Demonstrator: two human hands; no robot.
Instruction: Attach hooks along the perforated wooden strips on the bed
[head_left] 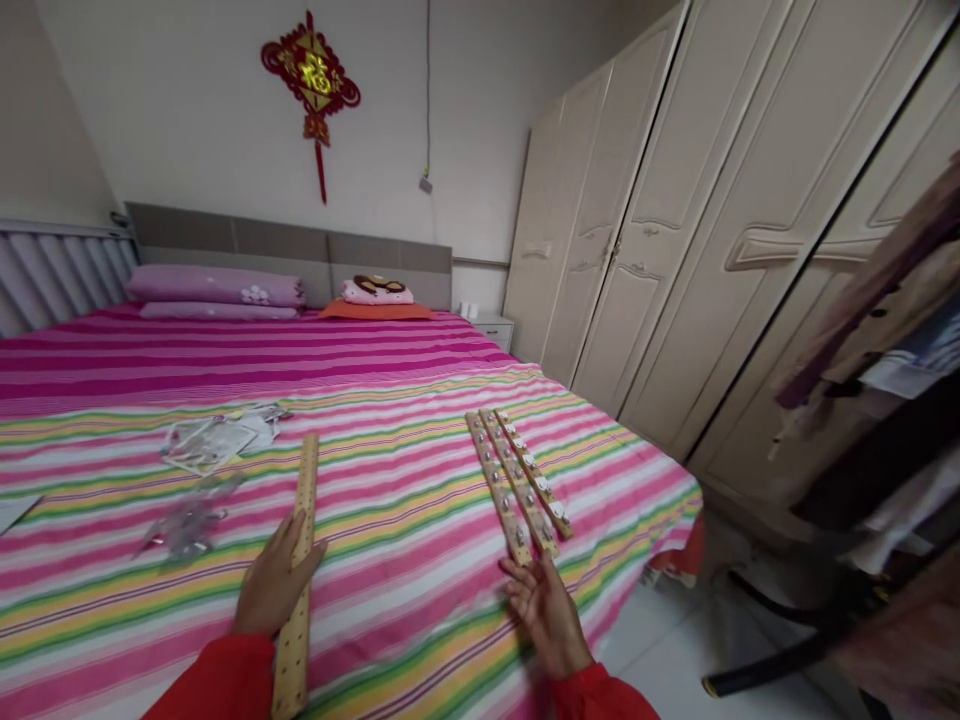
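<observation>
Your hands are apart. Your left hand (271, 578) is clamped around a perforated wooden strip (295, 630), towards the near edge of the bed (405, 600). Your right hand (549, 615) is at the near ends of three studded strips (517, 482) by the bed's right edge; whether it grips one, I cannot tell.

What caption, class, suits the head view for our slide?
Left hand holds a perforated strip; right hand at the near end of three studded strips, on a striped bedspread.
</observation>
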